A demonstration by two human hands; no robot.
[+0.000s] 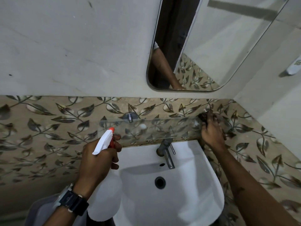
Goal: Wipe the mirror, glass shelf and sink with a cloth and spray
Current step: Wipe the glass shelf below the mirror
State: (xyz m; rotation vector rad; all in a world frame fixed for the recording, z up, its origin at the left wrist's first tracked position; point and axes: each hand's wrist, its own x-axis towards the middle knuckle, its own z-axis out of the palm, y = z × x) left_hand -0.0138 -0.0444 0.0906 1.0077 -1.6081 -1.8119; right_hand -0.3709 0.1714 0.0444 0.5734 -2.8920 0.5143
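Note:
My left hand (97, 160) grips a white spray bottle (105, 196) with an orange trigger and nozzle, held over the left rim of the white sink (187, 201). The nozzle points up toward the clear glass shelf (146, 128) fixed to the leaf-patterned wall. At the shelf's right end my right hand (211, 132) presses a dark brown cloth (205, 117), mostly hidden under the fingers. The rounded mirror (219, 46) hangs above and reflects an arm.
A steel tap (167, 152) rises at the back of the sink, just under the shelf. Two metal brackets (130, 117) hold the shelf. A white wall closes in on the right, with a white object (294, 67) fixed high on it.

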